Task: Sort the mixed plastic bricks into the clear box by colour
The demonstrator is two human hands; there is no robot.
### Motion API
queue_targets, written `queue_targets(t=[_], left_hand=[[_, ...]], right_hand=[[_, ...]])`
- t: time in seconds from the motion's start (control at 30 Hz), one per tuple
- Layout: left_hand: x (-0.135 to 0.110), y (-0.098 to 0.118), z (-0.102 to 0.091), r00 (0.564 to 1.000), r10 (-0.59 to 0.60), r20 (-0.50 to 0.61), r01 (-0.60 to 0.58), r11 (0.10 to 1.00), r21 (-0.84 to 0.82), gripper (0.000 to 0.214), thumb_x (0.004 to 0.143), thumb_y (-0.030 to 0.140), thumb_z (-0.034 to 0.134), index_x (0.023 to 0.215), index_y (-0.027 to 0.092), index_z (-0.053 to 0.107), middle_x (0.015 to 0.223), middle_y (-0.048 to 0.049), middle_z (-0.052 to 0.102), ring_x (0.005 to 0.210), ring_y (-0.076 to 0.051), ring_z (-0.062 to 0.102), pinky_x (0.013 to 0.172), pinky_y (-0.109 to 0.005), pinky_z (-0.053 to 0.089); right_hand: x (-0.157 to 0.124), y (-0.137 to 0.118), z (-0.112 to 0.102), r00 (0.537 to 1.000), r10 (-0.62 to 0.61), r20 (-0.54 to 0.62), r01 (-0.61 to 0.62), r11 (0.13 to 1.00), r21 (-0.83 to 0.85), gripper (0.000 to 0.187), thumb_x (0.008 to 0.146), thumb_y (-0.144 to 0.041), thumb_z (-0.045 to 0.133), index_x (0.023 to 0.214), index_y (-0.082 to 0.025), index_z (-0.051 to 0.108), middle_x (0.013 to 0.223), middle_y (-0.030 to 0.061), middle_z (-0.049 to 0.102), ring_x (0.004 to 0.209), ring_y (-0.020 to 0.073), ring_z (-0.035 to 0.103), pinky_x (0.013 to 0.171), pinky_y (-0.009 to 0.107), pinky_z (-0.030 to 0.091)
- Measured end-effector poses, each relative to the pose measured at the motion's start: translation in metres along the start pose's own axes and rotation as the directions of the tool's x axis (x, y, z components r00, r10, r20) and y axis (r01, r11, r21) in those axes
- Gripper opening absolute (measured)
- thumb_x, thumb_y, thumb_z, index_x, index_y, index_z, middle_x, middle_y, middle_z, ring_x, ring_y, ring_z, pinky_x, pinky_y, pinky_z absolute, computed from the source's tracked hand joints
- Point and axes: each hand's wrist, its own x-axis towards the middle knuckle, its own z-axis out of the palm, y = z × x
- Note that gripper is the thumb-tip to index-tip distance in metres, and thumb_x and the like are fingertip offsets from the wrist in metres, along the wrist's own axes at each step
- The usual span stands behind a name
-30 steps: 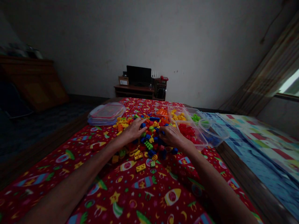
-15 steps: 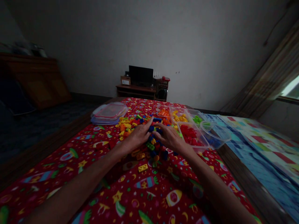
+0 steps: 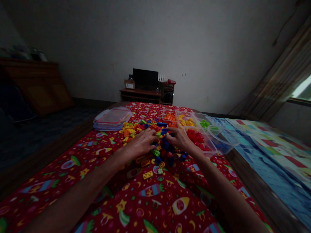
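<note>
A heap of small coloured building bricks (image 3: 136,129) lies on a red cloth printed with rockets (image 3: 155,200). My left hand (image 3: 141,144) rests palm down on the heap's left side, its fingers curled over bricks; what they hold is hidden. My right hand (image 3: 178,137) is on the heap's right side, fingers bent and pinched around a blue brick (image 3: 164,131). Beside it stand clear tubs: one with red bricks (image 3: 198,137), one with yellow (image 3: 186,122), one with orange (image 3: 168,116), one with green (image 3: 204,123).
A stack of clear lids (image 3: 112,117) sits at the heap's far left. A loose yellow brick (image 3: 147,175) lies nearer me. A patterned blue mat (image 3: 274,152) is to the right, a low cabinet with a dark screen (image 3: 145,87) by the far wall.
Both hands drew back slightly toward me across the heap. The left hand's fingers curled in from stretched out; the right hand shifted right toward the tubs and pinched.
</note>
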Motion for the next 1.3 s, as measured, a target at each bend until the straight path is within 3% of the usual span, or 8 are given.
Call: queue_targets(t=[0.1,0.23,0.43,0.67,0.87,1.0,1.2,1.3], left_hand=[[0.002,0.009,-0.004,1.000,-0.021,0.008,0.020,1.000,0.017,0.012,0.077,0.019,0.066,0.089,0.017,0.068,0.102,-0.0085,0.062,0.100,-0.024,0.056,0.090,-0.038,0.047],[0.010,0.009,-0.008,0.979,-0.165,-0.121,0.147,0.978,-0.147,0.012,0.076,0.022,0.066,0.086,0.017,0.070,0.094,-0.0065,0.067,0.093,-0.022,0.061,0.086,-0.034,0.049],[0.012,0.009,-0.010,0.918,-0.380,-0.112,0.266,0.800,-0.538,0.039,0.073,0.029,0.063,0.110,0.019,0.066,0.090,-0.0035,0.073,0.081,-0.021,0.068,0.072,-0.030,0.054],[0.013,0.017,-0.012,0.905,-0.421,-0.058,0.249,0.636,-0.730,0.046,0.069,0.029,0.064,0.113,0.016,0.062,0.085,-0.0048,0.073,0.081,-0.021,0.069,0.072,-0.030,0.054],[0.013,0.019,-0.009,0.915,-0.400,-0.048,0.276,0.708,-0.650,0.049,0.074,0.038,0.061,0.119,0.018,0.060,0.077,-0.0027,0.073,0.070,-0.020,0.069,0.065,-0.029,0.053],[0.011,0.022,-0.015,0.926,-0.363,-0.103,0.257,0.806,-0.533,0.043,0.082,0.046,0.052,0.112,0.019,0.065,0.087,-0.0035,0.074,0.073,-0.020,0.068,0.069,-0.028,0.053],[0.004,0.016,-0.032,0.921,-0.363,-0.141,0.296,0.889,-0.349,0.039,0.085,0.044,0.046,0.105,0.021,0.070,0.093,-0.0028,0.075,0.083,-0.020,0.067,0.075,-0.027,0.051],[0.001,0.007,-0.033,0.917,-0.377,-0.132,0.314,0.885,-0.345,0.039,0.085,0.043,0.045,0.104,0.021,0.071,0.089,-0.0024,0.075,0.081,-0.020,0.067,0.071,-0.025,0.051]], right_hand=[[0.000,0.000,0.000,0.998,0.013,0.053,-0.013,1.000,0.005,0.035,0.084,-0.023,0.051,0.113,-0.011,0.067,0.091,0.0097,0.068,0.078,0.0162,0.060,0.075,0.026,0.041],[0.001,0.000,-0.001,0.995,-0.014,0.102,0.010,0.999,0.046,0.030,0.084,-0.021,0.049,0.105,-0.012,0.069,0.075,0.0036,0.064,0.066,0.0128,0.054,0.066,0.024,0.038],[0.001,0.004,-0.001,0.983,-0.075,0.169,0.063,0.995,0.074,0.023,0.083,-0.021,0.051,0.095,-0.013,0.069,0.068,0.0002,0.059,0.060,0.0105,0.048,0.060,0.022,0.033],[-0.001,-0.004,0.000,0.978,-0.126,0.169,0.111,0.989,0.093,0.030,0.082,-0.020,0.055,0.110,-0.014,0.063,0.085,0.0043,0.065,0.071,0.0130,0.055,0.064,0.023,0.036],[-0.003,-0.004,0.007,0.964,-0.208,0.163,0.205,0.978,0.040,0.026,0.086,-0.026,0.057,0.107,-0.014,0.064,0.090,0.0063,0.067,0.076,0.0147,0.058,0.066,0.023,0.036],[-0.003,-0.003,-0.002,0.971,-0.187,0.152,0.187,0.982,0.011,0.022,0.087,-0.026,0.056,0.103,-0.014,0.066,0.082,0.0050,0.066,0.071,0.0137,0.056,0.064,0.023,0.035],[0.002,0.029,-0.055,0.996,-0.019,-0.085,0.001,0.979,-0.206,0.022,0.087,-0.027,0.054,0.098,-0.015,0.068,0.081,0.0054,0.067,0.068,0.0130,0.055,0.063,0.024,0.037],[-0.006,0.060,-0.091,0.955,0.112,-0.273,-0.195,0.934,-0.299,0.026,0.085,-0.025,0.053,0.102,-0.013,0.068,0.084,0.0081,0.069,0.071,0.0156,0.058,0.069,0.027,0.041]])
